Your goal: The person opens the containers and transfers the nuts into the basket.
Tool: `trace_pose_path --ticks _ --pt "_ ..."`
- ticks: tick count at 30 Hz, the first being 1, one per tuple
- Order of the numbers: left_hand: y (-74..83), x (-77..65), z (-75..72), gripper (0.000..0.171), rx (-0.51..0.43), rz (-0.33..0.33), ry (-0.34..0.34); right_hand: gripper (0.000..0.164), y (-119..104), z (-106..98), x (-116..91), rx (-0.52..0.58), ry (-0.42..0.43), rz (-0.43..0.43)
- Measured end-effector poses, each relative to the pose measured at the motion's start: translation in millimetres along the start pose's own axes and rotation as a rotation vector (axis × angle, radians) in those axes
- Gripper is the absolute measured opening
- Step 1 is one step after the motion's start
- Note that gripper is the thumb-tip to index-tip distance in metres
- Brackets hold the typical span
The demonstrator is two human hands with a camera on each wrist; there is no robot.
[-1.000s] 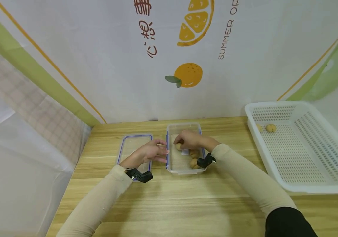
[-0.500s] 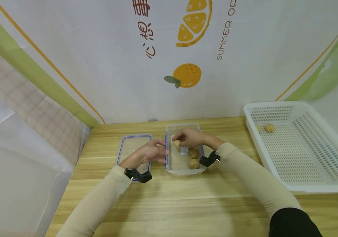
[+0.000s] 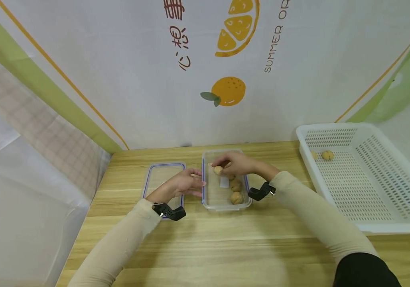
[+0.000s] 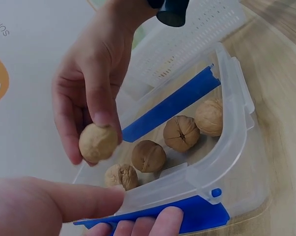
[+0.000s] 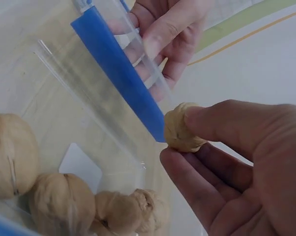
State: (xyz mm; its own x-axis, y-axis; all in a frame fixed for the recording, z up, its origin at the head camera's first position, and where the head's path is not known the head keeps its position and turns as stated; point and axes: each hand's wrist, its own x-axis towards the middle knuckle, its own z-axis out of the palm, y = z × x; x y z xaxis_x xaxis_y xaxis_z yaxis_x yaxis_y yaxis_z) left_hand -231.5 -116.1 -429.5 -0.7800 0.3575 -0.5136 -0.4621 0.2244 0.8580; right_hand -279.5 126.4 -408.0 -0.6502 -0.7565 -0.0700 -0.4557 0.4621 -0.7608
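My right hand (image 3: 240,162) pinches a walnut (image 5: 179,129) between thumb and fingers, raised over the far part of a clear plastic container (image 3: 210,207) with blue side flaps. Inside the container several walnuts (image 4: 181,133) line up along its right side, where my right hand partly covers them in the head view. My left hand (image 3: 182,184) holds the container's left side. Its thumb (image 4: 101,200) lies at the rim, and the fingertips rest against the blue flap (image 4: 204,215) outside.
A flat lid (image 3: 162,170) with a blue seal lies left of the container, partly under my left hand. At the right stands a white perforated basket (image 3: 366,199) with walnuts (image 3: 327,155) in its far left corner. A small white square (image 3: 224,182) shows in the container.
My right hand has lifted the walnut from low in the container and drawn back slightly to the far right. The left hand has stayed at the container's side.
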Motion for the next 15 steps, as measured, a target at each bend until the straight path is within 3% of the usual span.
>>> trace_pose_path --ticks 15 --pt "2.9 2.2 5.2 0.047 0.026 -0.002 0.049 0.035 -4 -30 -23 0.05 0.055 -0.014"
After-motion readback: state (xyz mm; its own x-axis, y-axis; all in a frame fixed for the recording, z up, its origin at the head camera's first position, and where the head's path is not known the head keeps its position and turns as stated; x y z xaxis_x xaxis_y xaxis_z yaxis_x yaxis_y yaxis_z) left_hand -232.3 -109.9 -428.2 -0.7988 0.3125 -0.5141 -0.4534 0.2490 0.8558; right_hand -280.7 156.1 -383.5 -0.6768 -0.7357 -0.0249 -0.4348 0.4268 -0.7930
